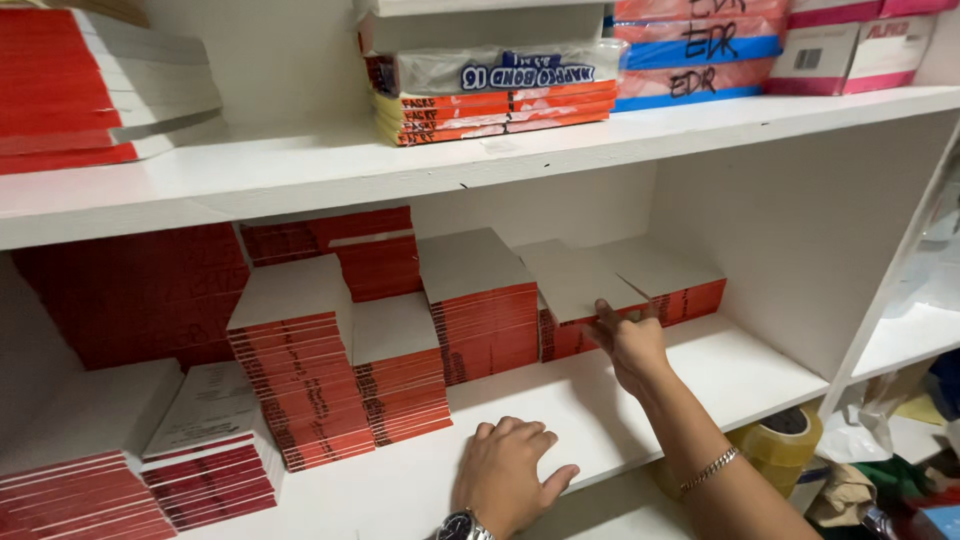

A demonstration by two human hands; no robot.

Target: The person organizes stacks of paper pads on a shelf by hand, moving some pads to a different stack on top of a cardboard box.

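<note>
You have bare shelf board (740,375) in front of the low red-spined stack (585,315). Taller stacks (480,315) crowd the left, and the upper shelf (400,165) caps your headroom.

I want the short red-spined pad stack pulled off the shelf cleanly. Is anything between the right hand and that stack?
Nothing visible: the right hand already touches the short red-spined pad stack. The left hand rests flat on the white shelf.

Right hand (632,345) covers the front edge of the short red-spined pad stack (585,300), fingertip contact unclear; left hand (510,475) cut at the wrist by the bottom edge; rear red stacks (140,295) sunk in shadow under the upper shelf (300,170); yellow tape roll (785,440) partly behind the forearm.
</note>
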